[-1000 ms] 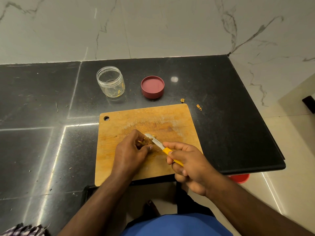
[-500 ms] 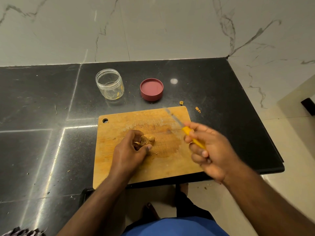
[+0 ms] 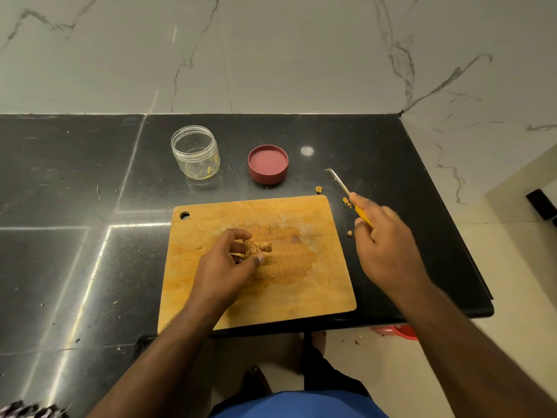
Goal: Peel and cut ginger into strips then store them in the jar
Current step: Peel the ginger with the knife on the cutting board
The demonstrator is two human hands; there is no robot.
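Mid-board (image 3: 316, 285): left hand (image 3: 224, 267) pinches ginger (image 3: 256, 247). Right hand (image 3: 382, 236), off the board's right edge over the worktop (image 3: 75, 176), grips knife (image 3: 346, 191). Jar (image 3: 196, 152) near back edge.

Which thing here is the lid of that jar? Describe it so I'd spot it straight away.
Start at the wooden cutting board on the black counter. Just beyond its far edge stand two round things: a clear jar on the left and the lid to its right. The lid is the low, dull red disc lying with its hollow side up.
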